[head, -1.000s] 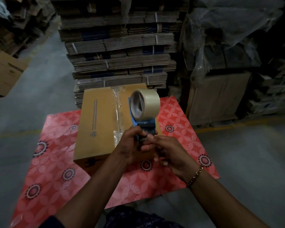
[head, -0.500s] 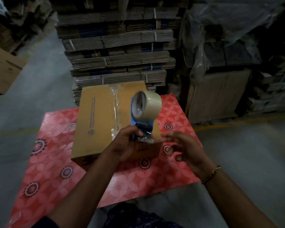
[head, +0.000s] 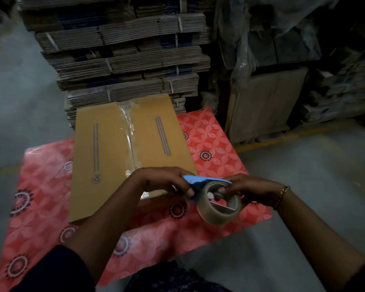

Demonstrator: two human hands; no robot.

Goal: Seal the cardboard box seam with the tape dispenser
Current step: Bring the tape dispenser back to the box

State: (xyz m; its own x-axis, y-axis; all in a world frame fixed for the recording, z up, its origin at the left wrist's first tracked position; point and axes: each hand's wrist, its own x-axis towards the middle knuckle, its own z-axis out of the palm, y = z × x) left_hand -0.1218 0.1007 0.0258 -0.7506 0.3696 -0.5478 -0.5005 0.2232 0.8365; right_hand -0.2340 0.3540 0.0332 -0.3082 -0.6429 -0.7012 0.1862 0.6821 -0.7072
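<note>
A closed brown cardboard box point(head: 105, 157) lies on a red patterned mat, with clear tape running along its centre seam point(head: 129, 133). The blue tape dispenser point(head: 207, 185) with its roll of clear tape point(head: 219, 209) is held low, near the box's near right corner, tipped so the roll hangs down toward me. My left hand point(head: 164, 182) grips the dispenser's front end. My right hand point(head: 251, 189), with a bracelet on the wrist, holds the roll side, fingers reaching into the roll's core.
The red mat point(head: 211, 144) lies on a grey concrete floor point(head: 303, 186). Tall stacks of bundled flat cardboard point(head: 122, 55) stand just behind the box. Plastic-wrapped cartons point(head: 268, 91) fill the back right.
The dispenser has come down from upright over the box to a low, tipped position at the box's near right. My right hand, free half a second ago, now holds the roll side.
</note>
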